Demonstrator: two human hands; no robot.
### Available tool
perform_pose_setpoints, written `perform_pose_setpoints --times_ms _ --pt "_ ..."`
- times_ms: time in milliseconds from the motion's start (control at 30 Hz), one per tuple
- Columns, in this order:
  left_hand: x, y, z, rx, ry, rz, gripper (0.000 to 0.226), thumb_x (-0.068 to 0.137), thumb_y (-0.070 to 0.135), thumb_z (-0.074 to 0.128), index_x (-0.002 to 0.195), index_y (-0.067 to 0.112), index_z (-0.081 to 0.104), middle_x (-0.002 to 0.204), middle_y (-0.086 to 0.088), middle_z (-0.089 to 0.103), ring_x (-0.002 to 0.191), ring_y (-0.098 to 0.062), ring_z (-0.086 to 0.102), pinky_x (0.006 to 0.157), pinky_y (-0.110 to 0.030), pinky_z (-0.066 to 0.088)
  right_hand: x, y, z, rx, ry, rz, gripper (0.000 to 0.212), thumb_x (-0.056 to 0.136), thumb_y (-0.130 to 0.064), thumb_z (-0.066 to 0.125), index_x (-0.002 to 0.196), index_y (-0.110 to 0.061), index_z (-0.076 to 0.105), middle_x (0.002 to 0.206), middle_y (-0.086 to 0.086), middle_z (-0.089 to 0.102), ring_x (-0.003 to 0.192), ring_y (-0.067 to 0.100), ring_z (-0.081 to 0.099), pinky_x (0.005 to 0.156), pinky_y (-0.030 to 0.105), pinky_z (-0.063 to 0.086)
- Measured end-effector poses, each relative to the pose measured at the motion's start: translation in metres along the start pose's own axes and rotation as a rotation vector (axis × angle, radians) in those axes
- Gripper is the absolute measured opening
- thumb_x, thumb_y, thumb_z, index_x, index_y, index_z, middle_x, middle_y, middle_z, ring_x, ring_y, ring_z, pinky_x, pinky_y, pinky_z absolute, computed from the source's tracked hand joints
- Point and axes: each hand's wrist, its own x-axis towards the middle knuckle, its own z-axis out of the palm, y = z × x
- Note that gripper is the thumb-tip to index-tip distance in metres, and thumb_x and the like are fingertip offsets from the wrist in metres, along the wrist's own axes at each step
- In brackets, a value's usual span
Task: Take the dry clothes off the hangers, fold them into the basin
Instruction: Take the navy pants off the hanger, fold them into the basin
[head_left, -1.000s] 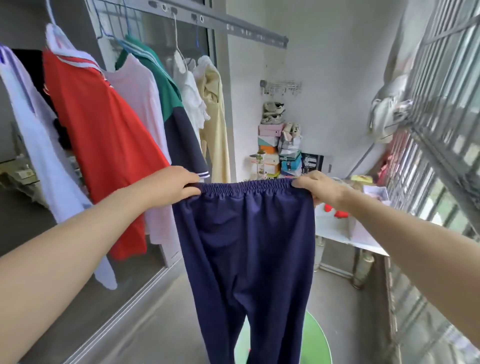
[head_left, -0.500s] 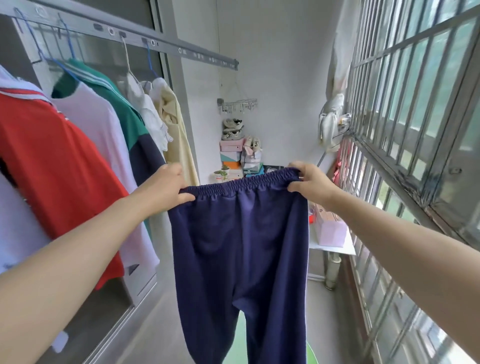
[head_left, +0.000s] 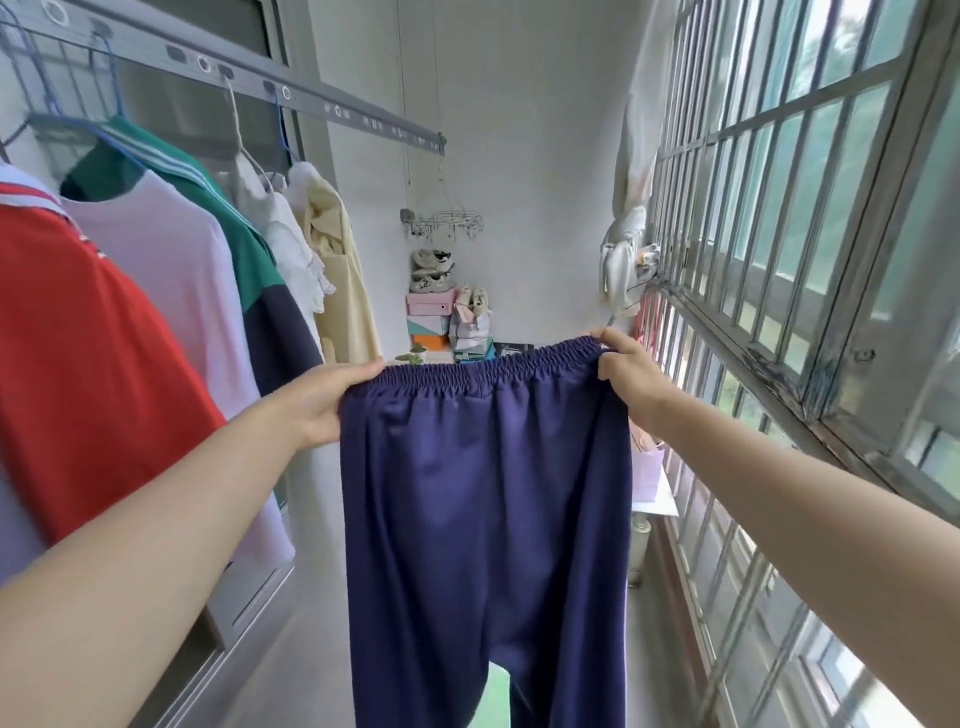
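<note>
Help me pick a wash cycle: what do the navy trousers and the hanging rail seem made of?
The trousers look like a soft matte knit, perhaps polyester or cotton blend: limp drape, gathered elastic waistband. The rail looks like grey painted or anodised metal: rigid, straight, punched holes.

I face a white end wall (head_left: 530, 156) — shoeboxes (head_left: 428, 317) stacked against it, barred windows (head_left: 779, 208) letting daylight in on my right.

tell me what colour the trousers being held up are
Dark navy blue trousers, plain with an elastic waistband, seen in the head view.
</note>
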Motion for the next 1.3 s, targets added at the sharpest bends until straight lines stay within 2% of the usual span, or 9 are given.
perform_pose_setpoints --times_ms 100,233,367,467,600,667,833,1100,1300 --pt "0.009 0.004 0.006 0.095 0.144 0.128 0.013 0.090 -0.005 0.054 0.082 0.003 0.060 0.064 -0.007 0.069 0.055 -0.015 0.068 0.055 -0.026 0.058 0.006 0.007 -0.007 0.099 0.037 0.140 0.048 0.074 0.018 0.024 0.083 -0.011 0.061 0.080 0.007 0.059 0.078 0.023 0.055 0.076 0.028 0.045" --pt "0.022 -0.019 0.010 0.225 0.307 -0.053 0.011 0.082 -0.010 0.064 0.091 -0.005 0.060 0.061 -0.014 0.066 0.043 -0.017 0.064 0.041 -0.029 0.053 -0.002 0.025 -0.005 0.075 0.101 0.462 0.021 0.074 0.008 0.040 0.078 -0.003 0.058 0.081 0.015 0.058 0.077 0.030 0.057 0.091 0.043 0.049" --pt "0.033 -0.041 0.016 0.192 0.341 -0.088 0.027 0.090 -0.001 0.060 0.116 -0.003 0.053 0.072 -0.014 0.061 0.043 -0.017 0.062 0.037 -0.027 0.051 -0.009 0.043 0.006 0.242 0.043 0.626 0.021 0.090 0.001 0.035 0.091 -0.007 0.054 0.084 0.010 0.055 0.076 0.025 0.053 0.099 0.037 0.042" --pt "0.037 -0.047 0.023 0.081 0.349 -0.141 0.009 0.096 0.010 0.054 0.097 0.001 0.056 0.049 -0.007 0.064 0.038 -0.016 0.061 0.042 -0.029 0.052 -0.011 0.047 0.015 0.421 0.043 0.661 0.018 0.094 0.000 0.037 0.087 -0.002 0.054 0.085 0.010 0.059 0.074 0.022 0.056 0.094 0.034 0.045" --pt "0.042 -0.042 0.044 -0.106 0.294 -0.155 0.023 0.098 0.019 0.052 0.078 0.009 0.057 0.049 -0.003 0.065 0.039 -0.013 0.062 0.056 -0.028 0.053 -0.011 0.041 0.035 0.624 0.031 0.570 0.022 0.093 0.002 0.040 0.078 -0.001 0.057 0.066 0.010 0.066 0.060 0.020 0.063 0.078 0.030 0.051" --pt "0.047 -0.034 0.060 -0.178 0.281 -0.094 0.023 0.098 0.020 0.052 0.077 0.010 0.058 0.049 -0.001 0.066 0.040 -0.011 0.062 0.068 -0.030 0.050 -0.006 0.032 0.047 0.690 0.002 0.516 0.020 0.094 0.000 0.042 0.083 -0.002 0.059 0.073 0.010 0.066 0.070 0.020 0.061 0.085 0.032 0.050" --pt "0.054 0.016 0.098 -0.215 0.220 0.135 0.018 0.094 0.019 0.059 0.080 0.008 0.059 0.055 -0.002 0.068 0.048 -0.012 0.066 0.059 -0.027 0.055 0.011 -0.017 0.068 0.781 -0.140 0.290 0.023 0.096 -0.005 0.042 0.112 -0.002 0.058 0.102 0.016 0.065 0.088 0.026 0.063 0.087 0.035 0.050" --pt "0.043 0.098 0.132 -0.251 0.045 0.406 0.033 0.085 0.019 0.070 0.109 -0.003 0.063 0.111 -0.020 0.068 0.090 -0.027 0.070 0.078 -0.036 0.058 0.024 -0.106 0.043 0.770 -0.234 0.005 0.022 0.093 -0.016 0.045 0.078 -0.010 0.061 0.059 0.000 0.064 0.056 0.014 0.062 0.066 0.027 0.049" --pt "0.032 0.104 0.149 -0.164 -0.044 0.543 0.011 0.082 0.002 0.070 0.090 -0.003 0.064 0.075 -0.012 0.073 0.069 -0.021 0.071 0.062 -0.029 0.057 0.035 -0.108 0.034 0.764 -0.304 -0.074 0.046 0.097 -0.043 0.039 0.129 -0.013 0.053 0.125 0.002 0.062 0.116 0.017 0.058 0.109 0.037 0.038"
